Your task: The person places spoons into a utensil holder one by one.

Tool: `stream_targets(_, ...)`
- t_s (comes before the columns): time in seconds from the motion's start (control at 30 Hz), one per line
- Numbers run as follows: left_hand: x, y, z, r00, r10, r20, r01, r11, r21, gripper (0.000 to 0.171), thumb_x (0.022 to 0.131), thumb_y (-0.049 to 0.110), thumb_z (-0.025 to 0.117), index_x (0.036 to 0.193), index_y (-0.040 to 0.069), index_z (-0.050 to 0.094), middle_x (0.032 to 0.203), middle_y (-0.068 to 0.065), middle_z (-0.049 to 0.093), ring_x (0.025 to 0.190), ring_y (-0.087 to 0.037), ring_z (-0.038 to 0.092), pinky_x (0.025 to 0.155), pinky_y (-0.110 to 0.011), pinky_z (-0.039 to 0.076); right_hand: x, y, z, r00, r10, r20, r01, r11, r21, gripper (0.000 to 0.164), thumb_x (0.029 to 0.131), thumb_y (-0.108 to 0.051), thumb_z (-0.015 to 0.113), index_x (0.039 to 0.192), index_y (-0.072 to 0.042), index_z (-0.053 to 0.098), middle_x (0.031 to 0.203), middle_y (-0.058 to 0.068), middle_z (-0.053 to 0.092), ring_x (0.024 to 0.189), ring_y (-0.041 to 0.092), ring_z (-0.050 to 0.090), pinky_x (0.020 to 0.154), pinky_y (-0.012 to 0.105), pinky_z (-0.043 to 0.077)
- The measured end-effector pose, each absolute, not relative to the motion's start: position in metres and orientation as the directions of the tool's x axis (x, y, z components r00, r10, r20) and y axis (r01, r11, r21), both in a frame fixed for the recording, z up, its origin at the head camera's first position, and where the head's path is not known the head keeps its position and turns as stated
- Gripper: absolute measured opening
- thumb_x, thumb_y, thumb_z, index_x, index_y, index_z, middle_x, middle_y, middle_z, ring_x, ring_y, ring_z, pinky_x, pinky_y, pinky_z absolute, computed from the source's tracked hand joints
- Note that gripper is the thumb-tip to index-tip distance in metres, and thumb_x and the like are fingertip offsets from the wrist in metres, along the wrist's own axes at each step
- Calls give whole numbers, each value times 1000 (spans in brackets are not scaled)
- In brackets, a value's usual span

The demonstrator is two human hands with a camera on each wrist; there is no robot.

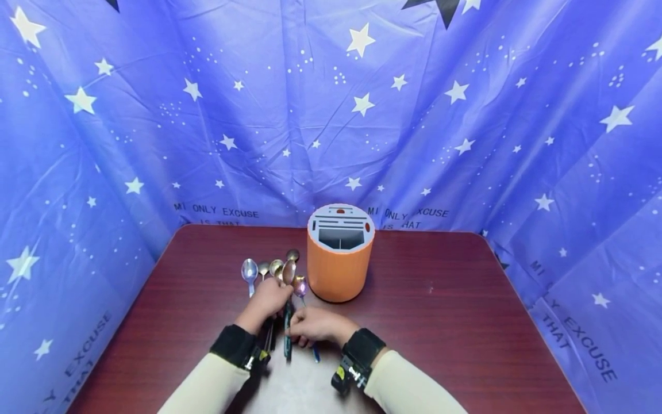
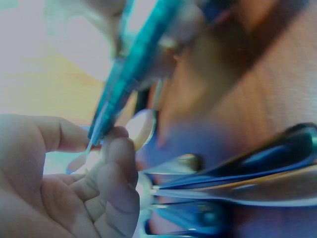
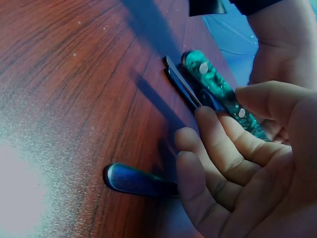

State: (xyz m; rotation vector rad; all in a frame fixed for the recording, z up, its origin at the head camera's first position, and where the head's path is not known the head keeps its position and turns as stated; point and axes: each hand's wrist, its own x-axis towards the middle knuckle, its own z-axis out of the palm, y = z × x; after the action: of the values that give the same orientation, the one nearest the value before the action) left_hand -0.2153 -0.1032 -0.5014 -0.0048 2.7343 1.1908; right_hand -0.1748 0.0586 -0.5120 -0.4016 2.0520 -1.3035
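Step in hand, apparently: two-handed grip. The green-handled utensil [image 1: 288, 339] extends between both hands: left hand [image 1: 270, 296] pinches its far part, right hand [image 1: 316, 324] its handle. Next move seemingly calls for one steady hold, one release.

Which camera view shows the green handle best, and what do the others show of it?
The right wrist view: the green handle looks fairly sharp there, with its mottled pattern and pale dots. The left wrist view shows it large but blurred; the head view, only as a small, dark strip by the right hand.
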Motion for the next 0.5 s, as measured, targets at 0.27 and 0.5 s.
stream_targets(0.27,-215,-98,-471,-990,59,-130,-70,594,802,16,91,21,58,80,9,58,64,-1,57,49,-15,54,48,-32,49,-183,65,-499,-762,-563,-320,36,457,-889,20,92,-20,71,78,-7,65,78,23,70,69,34,71,61,43,59)
stream_targets(0.5,-217,-97,-456,-983,96,-155,-91,475,875,11,93,14,52,89,6,57,62,-9,57,49,-23,58,56,-45,58,-189,70,-490,-797,-527,-296,43,439,-897,17,90,-17,74,83,-7,63,83,23,71,68,29,69,61,39,57)
